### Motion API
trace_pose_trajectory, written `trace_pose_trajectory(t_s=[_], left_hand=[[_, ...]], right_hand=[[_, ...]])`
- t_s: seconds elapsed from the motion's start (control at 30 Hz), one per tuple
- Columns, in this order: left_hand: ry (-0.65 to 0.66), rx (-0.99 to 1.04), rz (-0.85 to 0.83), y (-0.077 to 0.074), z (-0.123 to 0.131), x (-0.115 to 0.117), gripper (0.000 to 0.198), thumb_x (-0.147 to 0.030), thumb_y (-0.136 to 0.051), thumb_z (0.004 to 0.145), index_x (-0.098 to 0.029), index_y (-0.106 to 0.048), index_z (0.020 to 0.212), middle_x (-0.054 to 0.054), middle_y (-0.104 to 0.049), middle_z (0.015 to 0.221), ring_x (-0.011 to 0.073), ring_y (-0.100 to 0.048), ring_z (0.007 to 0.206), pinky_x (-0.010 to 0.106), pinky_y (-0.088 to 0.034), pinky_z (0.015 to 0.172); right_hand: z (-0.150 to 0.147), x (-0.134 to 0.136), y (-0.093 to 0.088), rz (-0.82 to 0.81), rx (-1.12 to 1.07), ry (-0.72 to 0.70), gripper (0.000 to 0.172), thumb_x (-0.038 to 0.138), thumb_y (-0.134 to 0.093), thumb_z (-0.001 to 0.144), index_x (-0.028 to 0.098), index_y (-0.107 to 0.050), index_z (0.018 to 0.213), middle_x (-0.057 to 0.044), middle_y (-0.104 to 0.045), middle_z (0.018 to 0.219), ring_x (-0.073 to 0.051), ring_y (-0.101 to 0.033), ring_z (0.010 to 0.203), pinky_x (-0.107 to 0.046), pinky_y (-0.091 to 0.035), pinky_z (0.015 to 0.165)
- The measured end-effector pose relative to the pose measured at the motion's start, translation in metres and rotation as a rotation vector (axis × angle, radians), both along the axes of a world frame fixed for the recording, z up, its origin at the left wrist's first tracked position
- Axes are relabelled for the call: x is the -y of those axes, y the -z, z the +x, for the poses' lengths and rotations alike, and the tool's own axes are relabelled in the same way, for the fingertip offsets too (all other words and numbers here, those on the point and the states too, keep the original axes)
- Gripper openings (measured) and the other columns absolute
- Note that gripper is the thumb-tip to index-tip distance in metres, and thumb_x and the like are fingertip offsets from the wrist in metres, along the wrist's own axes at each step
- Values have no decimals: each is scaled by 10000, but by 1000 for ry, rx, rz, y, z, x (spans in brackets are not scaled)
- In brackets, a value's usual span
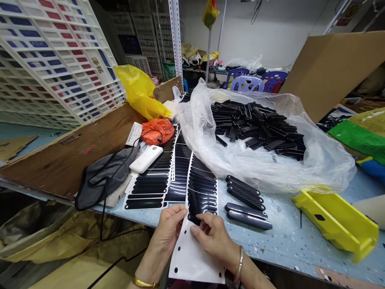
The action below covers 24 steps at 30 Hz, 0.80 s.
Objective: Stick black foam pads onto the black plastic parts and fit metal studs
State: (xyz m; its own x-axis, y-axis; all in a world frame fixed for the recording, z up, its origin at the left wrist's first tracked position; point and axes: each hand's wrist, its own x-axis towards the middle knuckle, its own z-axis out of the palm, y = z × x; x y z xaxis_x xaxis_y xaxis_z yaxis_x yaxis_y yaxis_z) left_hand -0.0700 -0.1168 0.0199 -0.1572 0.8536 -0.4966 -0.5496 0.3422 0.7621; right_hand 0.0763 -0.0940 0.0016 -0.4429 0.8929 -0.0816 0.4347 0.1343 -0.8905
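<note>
A long white sheet of black adhesive strips [197, 257] hangs over the table's front edge, its lower part bare backing with dark dots along the sides. My left hand [170, 224] pinches at the left edge of this sheet. On its right side, my right hand [215, 233] has its fingers bent together over the lowest black strip [194, 204], which seems partly lifted; the fingertips hide the exact grip. Right of the hands lie several textured black handle pieces [245, 192] and two smooth glossy black pieces [248, 216].
A clear plastic bag [325, 160] spreads open around a heap of black pieces [255, 124]. More strip sheets [147, 188] lie left, beneath a white power bank [146, 159]. A yellow bin [337, 224] sits right; a wooden board [60, 140] and white crate [60, 60] stand left.
</note>
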Motion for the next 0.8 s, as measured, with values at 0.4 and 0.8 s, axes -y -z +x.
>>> trace_pose_trajectory(t_s=[0.4,0.8], left_hand=[[85,-135,62,6,9,2,302,-419,-731,621,-162,-582,567,-5,-554,475,110,-471,411,233,-368,442],[148,-1569,-43,15,-60,-3,226,-235,-478,768,-203,-570,564,8,-535,494,155,-467,511,262,-281,550]], right_hand=[[-14,-24,-3,-613,-381,127,403,538,-679,659,153,-562,656,18,-574,492,-104,-544,379,-173,-341,333],[128,-27,-48,-275,-554,502,311,401,-824,630,130,-697,713,-31,-635,498,-114,-558,359,-186,-419,348]])
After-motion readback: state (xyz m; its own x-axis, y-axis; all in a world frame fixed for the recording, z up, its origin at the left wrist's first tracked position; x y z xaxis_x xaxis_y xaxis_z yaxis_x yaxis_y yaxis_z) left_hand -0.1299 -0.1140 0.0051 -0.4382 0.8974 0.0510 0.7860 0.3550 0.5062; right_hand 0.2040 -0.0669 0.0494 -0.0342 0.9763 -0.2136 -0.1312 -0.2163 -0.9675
